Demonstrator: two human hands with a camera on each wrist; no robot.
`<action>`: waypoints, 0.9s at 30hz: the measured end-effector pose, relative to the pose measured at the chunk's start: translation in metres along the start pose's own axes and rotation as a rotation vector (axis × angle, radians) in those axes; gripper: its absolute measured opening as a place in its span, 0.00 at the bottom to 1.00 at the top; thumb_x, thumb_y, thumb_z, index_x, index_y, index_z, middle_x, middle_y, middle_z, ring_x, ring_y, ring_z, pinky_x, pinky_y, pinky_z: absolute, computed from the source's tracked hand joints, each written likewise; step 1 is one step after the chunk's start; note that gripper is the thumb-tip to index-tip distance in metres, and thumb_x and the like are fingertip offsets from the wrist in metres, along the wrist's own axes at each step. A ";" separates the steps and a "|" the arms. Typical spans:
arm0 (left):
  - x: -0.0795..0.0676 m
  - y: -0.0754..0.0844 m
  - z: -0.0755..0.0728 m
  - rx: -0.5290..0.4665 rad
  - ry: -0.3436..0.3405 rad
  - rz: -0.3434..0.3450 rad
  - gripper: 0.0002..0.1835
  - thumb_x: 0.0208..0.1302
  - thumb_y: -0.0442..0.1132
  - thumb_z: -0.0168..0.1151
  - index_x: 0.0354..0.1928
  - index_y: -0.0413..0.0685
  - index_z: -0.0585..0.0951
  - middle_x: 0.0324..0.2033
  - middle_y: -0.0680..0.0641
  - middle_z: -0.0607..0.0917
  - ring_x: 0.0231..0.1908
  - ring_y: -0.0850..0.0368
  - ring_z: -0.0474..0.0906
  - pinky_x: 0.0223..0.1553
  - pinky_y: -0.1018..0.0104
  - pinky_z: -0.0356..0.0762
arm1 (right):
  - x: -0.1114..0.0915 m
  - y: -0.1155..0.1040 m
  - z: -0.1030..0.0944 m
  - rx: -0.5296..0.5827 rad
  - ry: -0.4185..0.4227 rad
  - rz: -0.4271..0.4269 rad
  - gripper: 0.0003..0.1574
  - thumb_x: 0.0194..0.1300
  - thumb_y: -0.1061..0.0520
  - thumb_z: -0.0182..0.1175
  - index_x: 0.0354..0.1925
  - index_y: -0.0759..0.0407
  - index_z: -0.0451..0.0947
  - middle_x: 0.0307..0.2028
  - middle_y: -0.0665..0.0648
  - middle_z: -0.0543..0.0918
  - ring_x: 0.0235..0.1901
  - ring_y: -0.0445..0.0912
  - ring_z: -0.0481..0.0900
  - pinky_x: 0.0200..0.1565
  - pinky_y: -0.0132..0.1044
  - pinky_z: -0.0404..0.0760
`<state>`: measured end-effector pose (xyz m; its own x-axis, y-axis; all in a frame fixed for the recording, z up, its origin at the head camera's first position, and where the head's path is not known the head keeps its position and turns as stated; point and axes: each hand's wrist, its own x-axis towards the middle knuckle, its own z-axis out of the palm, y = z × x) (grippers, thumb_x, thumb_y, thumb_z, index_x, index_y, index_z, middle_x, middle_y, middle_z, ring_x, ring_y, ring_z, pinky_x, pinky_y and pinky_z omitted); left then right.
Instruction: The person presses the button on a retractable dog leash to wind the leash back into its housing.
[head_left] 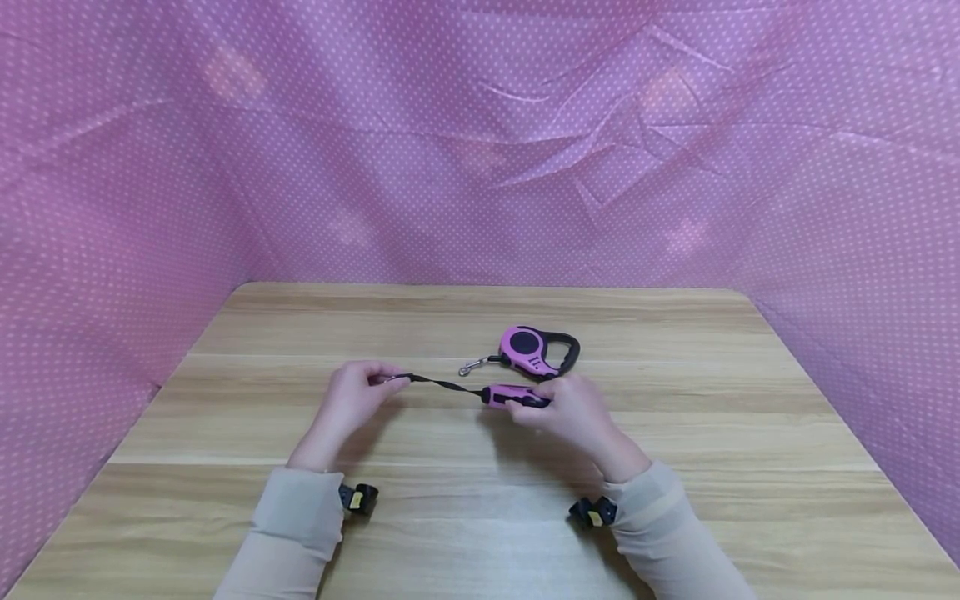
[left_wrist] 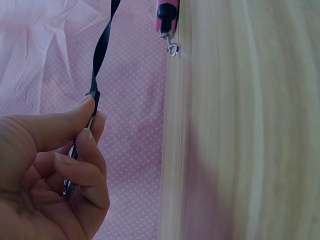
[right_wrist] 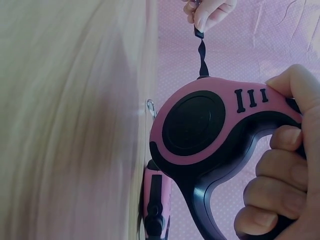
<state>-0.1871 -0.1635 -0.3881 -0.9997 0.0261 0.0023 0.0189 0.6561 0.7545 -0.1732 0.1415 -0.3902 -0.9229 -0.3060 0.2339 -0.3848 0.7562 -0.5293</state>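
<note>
My right hand [head_left: 573, 412] grips the black handle of a pink and black retractable dog leash [right_wrist: 220, 105], its fingers wrapped through the handle loop. A short length of twisted black strap [head_left: 448, 385] runs from that leash to my left hand [head_left: 356, 396]. There the thumb and fingers pinch the strap's end, where a metal clip [left_wrist: 69, 190] is partly hidden by the fingers. Behind the held leash, a second pink and black retractable leash [head_left: 522, 343] lies flat on the table, its silver clip [head_left: 471, 367] pointing left.
The wooden table [head_left: 480, 533] has light grain and rounded far corners. A pink curtain [head_left: 480, 167] with white dots hangs around its back and sides. Small black cameras sit at both wrists.
</note>
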 end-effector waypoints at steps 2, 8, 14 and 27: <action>0.000 0.000 0.001 0.001 -0.001 0.007 0.14 0.65 0.44 0.66 0.47 0.42 0.85 0.40 0.43 0.88 0.38 0.54 0.81 0.39 0.66 0.77 | 0.000 -0.001 0.000 0.000 -0.002 -0.001 0.34 0.56 0.39 0.69 0.07 0.49 0.62 0.07 0.39 0.62 0.11 0.35 0.57 0.18 0.29 0.61; 0.000 0.003 0.003 -0.005 -0.008 0.006 0.14 0.65 0.44 0.66 0.47 0.43 0.85 0.40 0.44 0.88 0.38 0.54 0.80 0.39 0.66 0.77 | 0.002 -0.003 0.001 -0.008 0.005 -0.016 0.35 0.56 0.40 0.69 0.07 0.49 0.61 0.07 0.39 0.60 0.11 0.35 0.56 0.18 0.29 0.60; 0.000 0.004 0.005 -0.005 -0.005 0.010 0.14 0.65 0.44 0.66 0.46 0.43 0.86 0.40 0.44 0.88 0.38 0.55 0.80 0.40 0.65 0.77 | 0.003 -0.003 0.002 -0.008 0.010 -0.034 0.35 0.56 0.40 0.69 0.07 0.48 0.59 0.07 0.39 0.58 0.12 0.35 0.54 0.18 0.29 0.59; 0.000 0.007 0.014 -0.004 -0.028 -0.014 0.14 0.64 0.44 0.67 0.46 0.42 0.86 0.39 0.44 0.87 0.36 0.55 0.78 0.37 0.67 0.75 | 0.003 0.001 0.007 -0.001 0.050 -0.083 0.34 0.55 0.43 0.70 0.06 0.50 0.61 0.06 0.38 0.60 0.10 0.33 0.55 0.17 0.27 0.59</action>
<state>-0.1871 -0.1483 -0.3919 -0.9989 0.0378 -0.0263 0.0048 0.6538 0.7567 -0.1764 0.1372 -0.3954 -0.8860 -0.3379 0.3175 -0.4597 0.7299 -0.5059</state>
